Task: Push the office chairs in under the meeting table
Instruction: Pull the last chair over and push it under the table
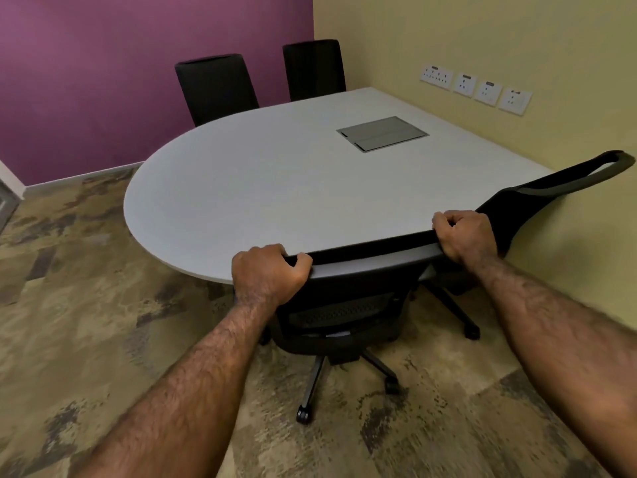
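A black mesh office chair [348, 305] stands right in front of me, its seat tucked under the near edge of the grey meeting table [241, 188]. My left hand [267, 276] grips the left end of its top rail and my right hand [463, 236] grips the right end. A second black chair [537, 194] sits under the table to the right, against the yellow wall. Two more black chairs [217, 88] [313, 69] stand at the far side, their backs showing above the tabletop.
A grey cable hatch [382, 133] is set into the tabletop. Wall sockets [475, 88] line the yellow wall on the right. Patterned carpet [86, 305] covers the floor to the left and behind the near chair. A purple wall closes the far side.
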Demonstrator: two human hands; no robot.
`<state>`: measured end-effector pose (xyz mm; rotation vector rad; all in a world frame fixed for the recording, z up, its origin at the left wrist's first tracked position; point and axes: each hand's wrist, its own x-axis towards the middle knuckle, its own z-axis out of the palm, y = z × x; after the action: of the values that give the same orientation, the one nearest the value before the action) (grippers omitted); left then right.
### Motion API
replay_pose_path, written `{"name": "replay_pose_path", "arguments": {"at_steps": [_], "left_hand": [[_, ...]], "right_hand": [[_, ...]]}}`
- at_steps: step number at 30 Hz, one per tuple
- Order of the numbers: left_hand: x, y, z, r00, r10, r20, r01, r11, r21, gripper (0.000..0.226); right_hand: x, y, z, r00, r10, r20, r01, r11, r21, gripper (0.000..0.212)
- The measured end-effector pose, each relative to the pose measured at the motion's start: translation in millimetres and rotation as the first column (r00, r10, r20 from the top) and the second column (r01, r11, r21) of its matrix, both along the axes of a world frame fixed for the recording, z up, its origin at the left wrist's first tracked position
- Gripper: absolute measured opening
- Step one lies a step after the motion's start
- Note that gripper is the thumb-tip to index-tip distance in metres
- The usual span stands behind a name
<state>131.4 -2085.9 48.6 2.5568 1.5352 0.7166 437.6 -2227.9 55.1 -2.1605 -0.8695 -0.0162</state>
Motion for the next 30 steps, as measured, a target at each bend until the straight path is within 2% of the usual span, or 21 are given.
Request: {"name": "replay_pose_path", "arguments": {"at_steps": [3, 14, 18, 23, 30], "left_hand": [[1.5, 28.0, 0.3, 1.000, -0.008, 0.007, 0.008, 1.000, 0.016, 0.059], [2.3, 77.0, -11.8, 0.997, -0.018, 0.068, 0.022, 0.997, -0.067, 0.052], [9.4, 70.9, -14.1, 0.998, -0.025, 0.052, 0.031, 0.994, -0.109, 0.056], [-9.7, 58.8, -13.0, 0.997, -0.024, 0.074, 0.025, 1.000, -0.008, 0.060], [-46.1, 17.1, -29.4, 0.996, -0.067, 0.063, 0.066, 0.998, 0.013, 0.058]], "right_hand": [[-5.9, 16.5, -3.8, 1.000, -0.022, -0.005, 0.022, 0.999, 0.049, 0.053], [-17.3, 47.1, -15.2, 0.993, -0.120, 0.012, 0.120, 0.993, 0.023, 0.052], [-9.5, 44.2, -18.4, 0.990, -0.139, 0.024, 0.140, 0.989, -0.045, 0.055], [-19.7, 40.2, -12.3, 0.996, -0.088, 0.018, 0.089, 0.996, -0.020, 0.051], [-54.7, -6.7, -26.9, 0.998, -0.055, -0.002, 0.055, 0.997, -0.055, 0.046]]}}
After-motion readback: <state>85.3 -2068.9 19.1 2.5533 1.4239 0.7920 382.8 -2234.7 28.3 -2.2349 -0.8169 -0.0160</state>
